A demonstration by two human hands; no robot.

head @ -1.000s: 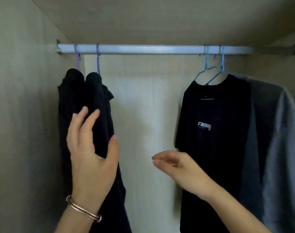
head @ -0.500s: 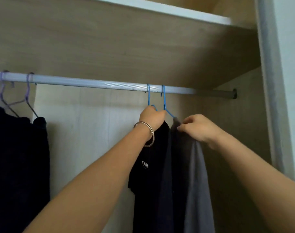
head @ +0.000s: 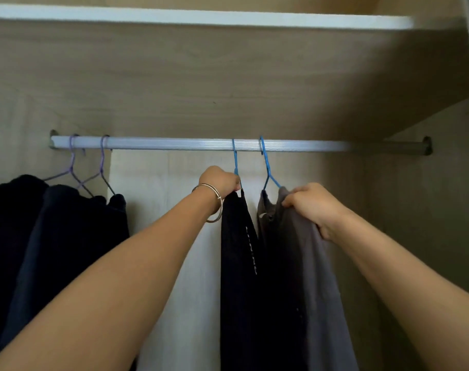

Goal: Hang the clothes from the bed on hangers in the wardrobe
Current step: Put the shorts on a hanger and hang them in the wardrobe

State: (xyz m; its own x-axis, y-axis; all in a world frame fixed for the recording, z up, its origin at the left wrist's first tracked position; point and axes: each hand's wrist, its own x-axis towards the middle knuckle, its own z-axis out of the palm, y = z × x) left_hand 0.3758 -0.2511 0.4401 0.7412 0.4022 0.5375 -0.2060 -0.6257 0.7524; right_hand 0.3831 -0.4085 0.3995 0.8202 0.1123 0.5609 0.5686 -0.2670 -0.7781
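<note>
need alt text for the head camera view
A person's left hand grips the top of a black T-shirt on a blue hanger, while the right hand grips a grey garment on a second blue hanger, both hung on a wardrobe rail. Two dark garments hang on purple hangers at the rail's left end.

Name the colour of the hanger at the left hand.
Blue. The hanger gripped by the left hand shows best in the head view.

black shirt (head: 238, 263), grey shirt (head: 308, 263), blue hangers (head: 266, 167), purple hangers (head: 72, 167)
</note>
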